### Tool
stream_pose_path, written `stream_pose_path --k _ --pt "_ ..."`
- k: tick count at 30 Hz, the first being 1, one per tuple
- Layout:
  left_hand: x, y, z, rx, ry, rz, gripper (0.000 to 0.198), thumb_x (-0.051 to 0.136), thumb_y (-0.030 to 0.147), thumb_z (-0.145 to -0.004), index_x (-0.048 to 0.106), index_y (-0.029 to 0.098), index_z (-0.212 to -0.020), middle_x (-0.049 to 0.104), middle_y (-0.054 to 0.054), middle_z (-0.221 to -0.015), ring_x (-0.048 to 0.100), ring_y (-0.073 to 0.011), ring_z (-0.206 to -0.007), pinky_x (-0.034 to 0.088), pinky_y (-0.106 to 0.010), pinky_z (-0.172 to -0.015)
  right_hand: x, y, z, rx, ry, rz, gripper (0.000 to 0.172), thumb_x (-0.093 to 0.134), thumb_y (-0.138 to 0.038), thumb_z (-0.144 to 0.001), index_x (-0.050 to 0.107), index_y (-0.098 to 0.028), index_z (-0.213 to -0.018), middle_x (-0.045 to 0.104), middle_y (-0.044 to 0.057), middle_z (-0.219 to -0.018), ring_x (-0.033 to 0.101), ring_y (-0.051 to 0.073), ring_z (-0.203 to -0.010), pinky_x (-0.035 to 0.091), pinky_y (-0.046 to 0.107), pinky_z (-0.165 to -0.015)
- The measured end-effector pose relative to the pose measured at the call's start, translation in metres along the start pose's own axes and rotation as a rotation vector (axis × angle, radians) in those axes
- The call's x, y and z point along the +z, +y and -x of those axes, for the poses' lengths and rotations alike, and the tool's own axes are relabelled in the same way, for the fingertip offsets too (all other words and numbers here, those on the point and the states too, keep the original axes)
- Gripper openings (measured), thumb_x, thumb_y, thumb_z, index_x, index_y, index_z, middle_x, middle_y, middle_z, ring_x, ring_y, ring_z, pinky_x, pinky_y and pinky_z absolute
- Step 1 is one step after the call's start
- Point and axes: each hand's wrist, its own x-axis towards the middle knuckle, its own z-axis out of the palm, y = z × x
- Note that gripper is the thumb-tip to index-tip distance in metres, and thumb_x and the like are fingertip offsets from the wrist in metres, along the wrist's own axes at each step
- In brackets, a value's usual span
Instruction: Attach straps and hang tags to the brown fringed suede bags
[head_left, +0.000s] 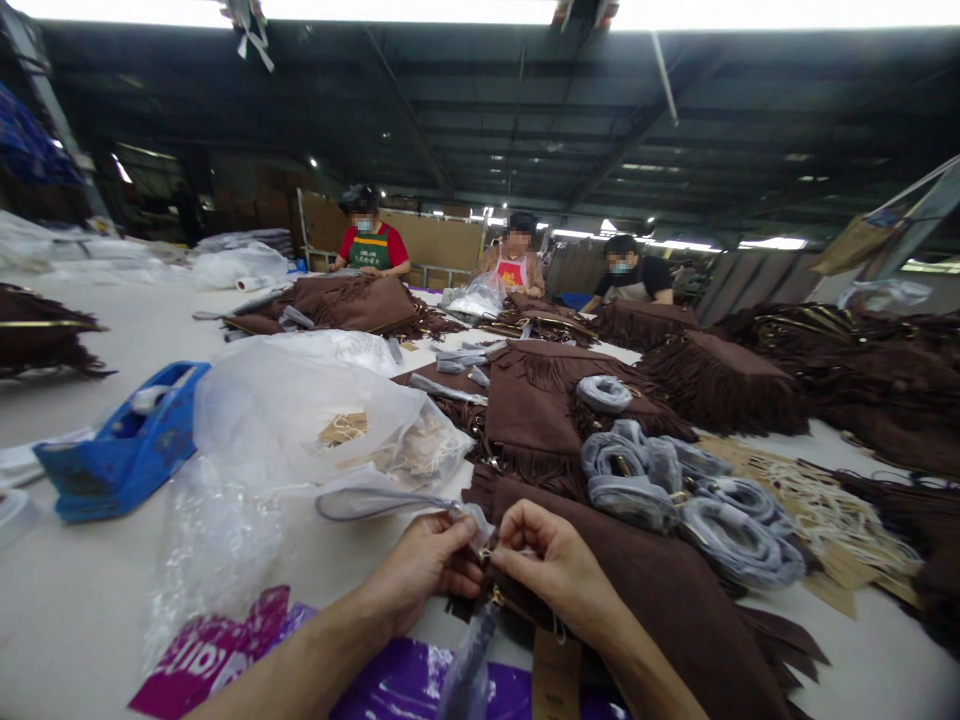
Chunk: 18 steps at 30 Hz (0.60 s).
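Note:
My left hand (435,565) is closed round the near end of a wrist strap (375,503) wrapped in clear film; its loop sticks out to the left. Fingertips of my right hand (551,560) pinch a thin white string beside it, close to the left fingers. From that string a brown card tag (556,675) hangs below. Under both hands lies a dark brown fringed bag (622,580), its zip end with a gold clasp between them. A film-wrapped tassel (469,665) dangles from the clasp.
A blue tape dispenser (127,440) and a clear bag of tags (300,410) stand to the left. Coiled, wrapped straps (739,540) and strung tags (832,510) lie right. More fringed bags (540,400) are piled beyond. Several co-workers (371,245) sit across the table.

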Motion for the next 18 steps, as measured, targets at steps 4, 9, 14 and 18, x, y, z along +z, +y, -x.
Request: stream_pose_path --k 4,9,14,18 --pt "0.001 0.001 0.0 0.002 -0.008 -0.036 0.056 0.079 0.063 -0.057 0.06 0.014 -0.078 0.064 -0.001 -0.063 0.059 -0.0105 -0.053 0.048 -0.022 -0.054 0.001 0.003 -0.002 0.008 -0.016 0.008 0.015 0.07 -0.024 -0.066 0.056 -0.02 -0.071 0.058 -0.005 -0.062 0.049 0.01 -0.055 0.035 0.022 -0.051" --pt "0.0 0.0 0.0 0.003 -0.024 -0.069 0.055 0.077 0.062 -0.059 0.062 0.013 -0.08 0.063 -0.001 -0.064 0.056 -0.0099 -0.053 0.047 -0.023 -0.055 0.0 0.003 -0.007 0.066 -0.103 -0.016 0.024 0.069 -0.02 -0.065 0.058 -0.018 -0.086 0.06 -0.007 -0.057 0.048 0.01 -0.051 0.033 0.022 -0.05" --pt "0.002 0.005 0.003 0.033 -0.064 -0.072 0.034 0.075 0.039 -0.06 0.064 0.013 -0.08 0.063 -0.001 -0.068 0.055 -0.0107 -0.057 0.046 -0.024 -0.058 -0.001 -0.005 -0.01 0.074 -0.181 -0.02 0.031 0.07 -0.025 -0.066 0.066 -0.016 -0.095 0.055 -0.008 -0.057 0.043 0.009 -0.05 0.031 0.022 -0.05" --pt "0.003 0.01 0.008 0.072 -0.14 -0.178 0.021 0.061 0.013 -0.05 0.064 0.014 -0.071 0.062 0.002 -0.067 0.052 -0.0099 -0.06 0.04 -0.02 -0.056 -0.002 -0.005 -0.01 0.088 -0.186 0.023 0.028 0.073 -0.031 -0.068 0.066 -0.016 -0.09 0.05 -0.008 -0.056 0.038 0.008 -0.049 0.026 0.022 -0.048"
